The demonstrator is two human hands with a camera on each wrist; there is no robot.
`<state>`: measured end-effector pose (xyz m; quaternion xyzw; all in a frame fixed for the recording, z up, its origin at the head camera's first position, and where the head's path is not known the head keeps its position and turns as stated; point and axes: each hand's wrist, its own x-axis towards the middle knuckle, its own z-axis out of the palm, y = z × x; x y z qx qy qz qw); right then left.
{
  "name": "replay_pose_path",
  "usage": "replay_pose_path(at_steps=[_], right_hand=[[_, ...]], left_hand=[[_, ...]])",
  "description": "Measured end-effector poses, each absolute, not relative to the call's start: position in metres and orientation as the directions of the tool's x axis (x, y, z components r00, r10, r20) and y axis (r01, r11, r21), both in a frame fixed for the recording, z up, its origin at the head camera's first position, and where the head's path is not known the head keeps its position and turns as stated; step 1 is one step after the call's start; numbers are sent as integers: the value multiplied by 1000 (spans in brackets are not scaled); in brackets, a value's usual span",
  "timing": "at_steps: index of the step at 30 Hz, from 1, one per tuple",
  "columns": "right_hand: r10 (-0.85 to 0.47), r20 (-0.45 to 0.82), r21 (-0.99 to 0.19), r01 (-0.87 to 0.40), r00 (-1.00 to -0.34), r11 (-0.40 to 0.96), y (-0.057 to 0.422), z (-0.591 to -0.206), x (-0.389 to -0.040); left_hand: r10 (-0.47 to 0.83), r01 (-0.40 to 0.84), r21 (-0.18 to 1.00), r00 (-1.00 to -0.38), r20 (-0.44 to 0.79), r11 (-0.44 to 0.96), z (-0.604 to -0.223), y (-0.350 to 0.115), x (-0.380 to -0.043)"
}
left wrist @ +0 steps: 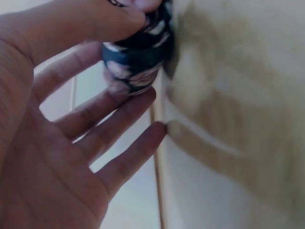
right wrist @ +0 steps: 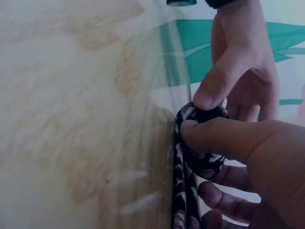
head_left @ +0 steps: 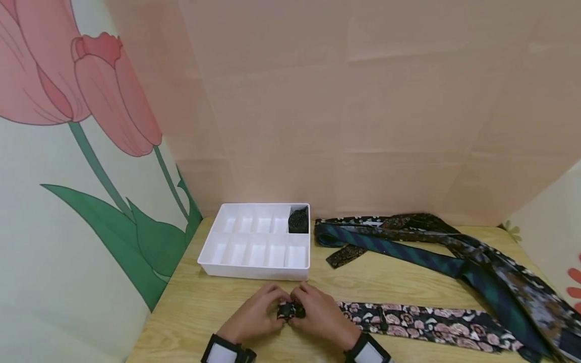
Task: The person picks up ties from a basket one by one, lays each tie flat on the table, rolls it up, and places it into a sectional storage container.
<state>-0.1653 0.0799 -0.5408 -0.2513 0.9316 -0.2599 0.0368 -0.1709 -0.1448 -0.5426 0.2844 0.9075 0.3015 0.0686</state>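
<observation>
A black necktie with pink flowers (head_left: 436,322) lies lengthwise on the table, its left end wound into a small roll (head_left: 286,310). My left hand (head_left: 258,310) pinches that roll from the left, with thumb and fingers around it. From the other side my right hand (head_left: 323,315) grips it too, its thumb pressed on the winding in the right wrist view. Between the hands the roll (left wrist: 138,64) stands on edge, close over the wood. The flat tail of the tie runs out under my right hand.
Just beyond my hands stands a white divided tray (head_left: 254,273), with a rolled black tie (head_left: 298,221) in its back right compartment. At the right, a green-and-blue striped tie (head_left: 404,254) and dark patterned ties (head_left: 481,252) lie in a loose heap. A brown paper-like backdrop (head_left: 363,126) rises behind.
</observation>
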Motion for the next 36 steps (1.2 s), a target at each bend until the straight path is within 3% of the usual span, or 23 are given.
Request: replay_pose_path(at_steps=[18, 36], right_hand=[[-505, 98, -521, -476, -858, 708, 85, -540, -163], [-505, 106, -491, -486, -857, 722, 97, -542, -159]], left_hand=[[586, 557, 562, -796, 153, 611, -540, -139, -168], [602, 516, 581, -797, 55, 630, -543, -128, -169]])
